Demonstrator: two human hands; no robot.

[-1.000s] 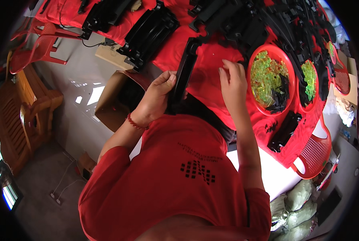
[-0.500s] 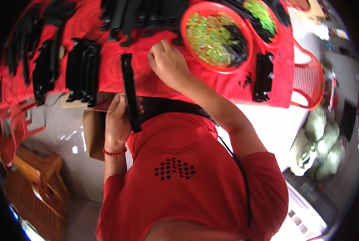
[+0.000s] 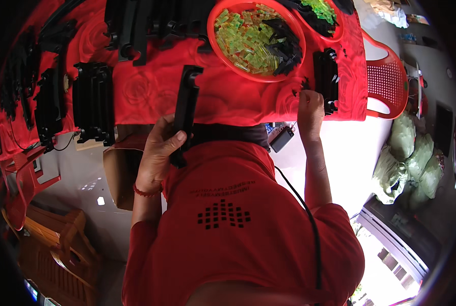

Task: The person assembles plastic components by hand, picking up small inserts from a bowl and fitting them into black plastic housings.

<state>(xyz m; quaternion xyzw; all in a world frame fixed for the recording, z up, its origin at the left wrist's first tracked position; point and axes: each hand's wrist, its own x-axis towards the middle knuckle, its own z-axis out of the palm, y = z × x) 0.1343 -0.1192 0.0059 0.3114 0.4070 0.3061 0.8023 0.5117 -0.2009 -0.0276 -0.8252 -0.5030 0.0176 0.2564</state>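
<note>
My left hand is closed round a long black plastic strip with a notched upper end. The strip stands nearly upright in front of my body, at the table's near edge. My right hand is farther right, over that edge, its fingers curled together. Small black bits lie on the cloth just beyond its fingertips. Whatever those fingers may hold is hidden. Right beside this hand is a stack of black strips.
A red bowl of yellow-green and black small pieces stands on the red tablecloth, with a second red bowl behind it. More black strips lie left and along the back. A red chair stands at right, a cardboard box below the table.
My right hand has moved right, from near the bowl to the small black bits. The left hand has turned the black strip and brought it slightly right. The view has shifted a little.
</note>
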